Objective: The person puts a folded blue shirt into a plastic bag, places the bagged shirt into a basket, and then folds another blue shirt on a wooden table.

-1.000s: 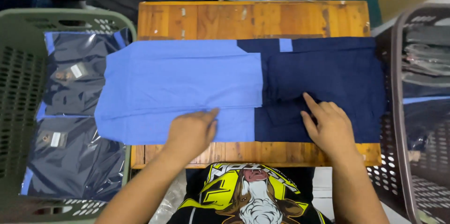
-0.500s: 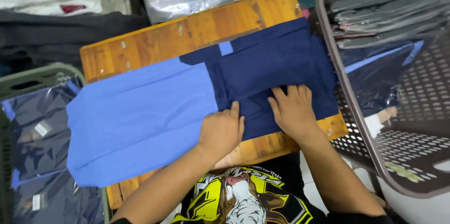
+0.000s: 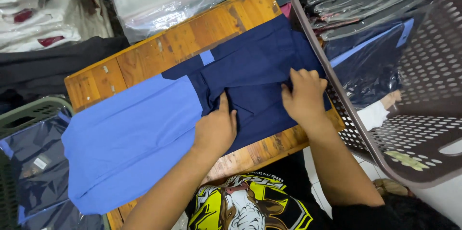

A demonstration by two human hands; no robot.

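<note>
Folding in hand: two-tone garment (image 3: 159,129), navy end over light-blue, spread across wooden table (image 3: 144,61). Left hand (image 3: 216,131) flat, palm down, pinning navy fold at table's near edge. Right hand (image 3: 303,97) pinching navy cloth beside grey basket (image 3: 337,114). Next likely needs crease held firm.

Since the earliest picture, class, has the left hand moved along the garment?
Yes. The left hand has slid from the light blue half of the garment across the colour seam and now rests on the navy half.
</note>
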